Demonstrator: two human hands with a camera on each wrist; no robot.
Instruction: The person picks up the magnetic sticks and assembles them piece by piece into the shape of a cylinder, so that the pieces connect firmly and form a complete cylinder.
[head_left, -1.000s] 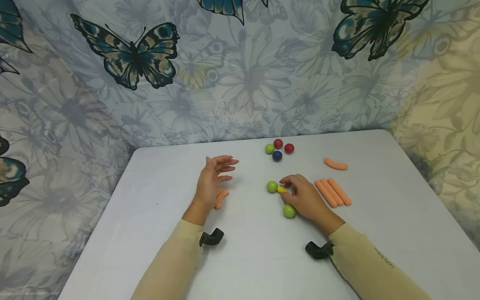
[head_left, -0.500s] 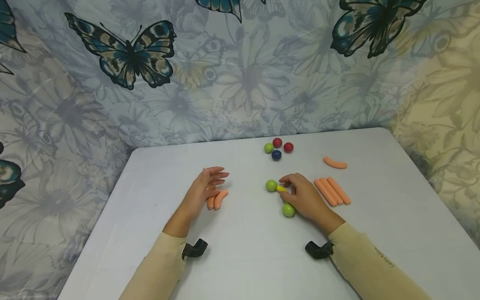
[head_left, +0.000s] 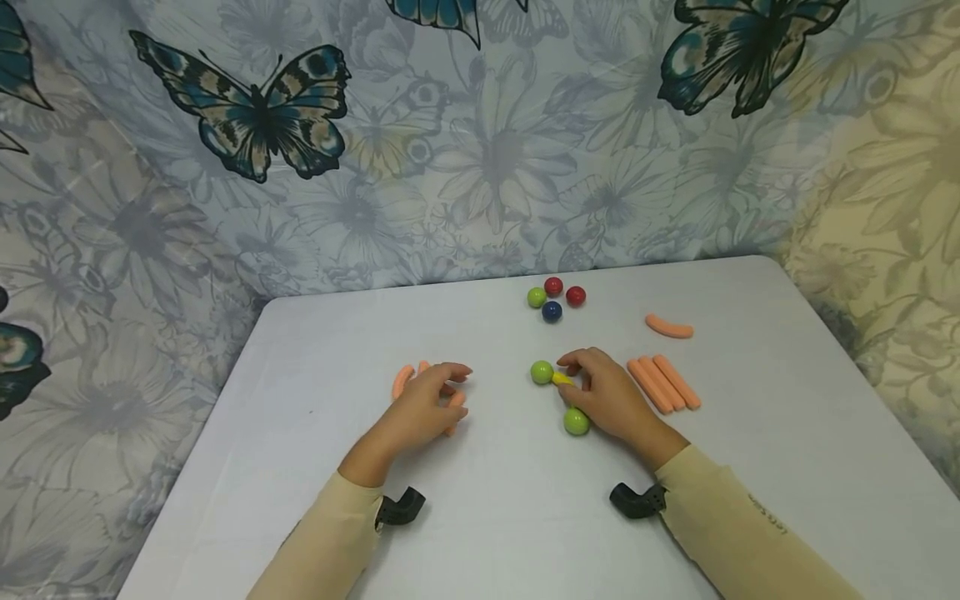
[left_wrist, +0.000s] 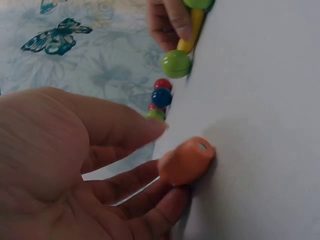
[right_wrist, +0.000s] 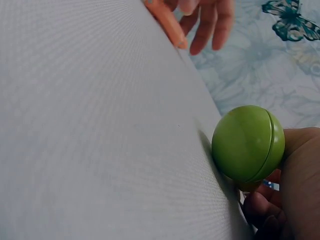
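My right hand (head_left: 603, 392) pinches a short yellow stick (head_left: 561, 378) with a glossy green ball (head_left: 542, 372) at one end. A second green ball (head_left: 576, 422) sits at its other end, as the left wrist view shows. My left hand (head_left: 422, 412) reaches over a small group of curved orange sticks (head_left: 402, 382) and partly hides them. In the left wrist view its fingers lie right beside one orange stick (left_wrist: 187, 161), which has a pale spot on its end. The thumb stands apart from that stick.
Three straight orange sticks (head_left: 664, 384) lie side by side right of my right hand, with a curved one (head_left: 669, 327) behind them. At the white table's (head_left: 487, 517) back edge sit two red balls (head_left: 575, 296), a green ball (head_left: 536, 297) and a blue ball (head_left: 552, 312).
My left hand first drew back toward the left and lower, then came in over the orange sticks with its fingers turned down. The right hand has stayed on the yellow stick.
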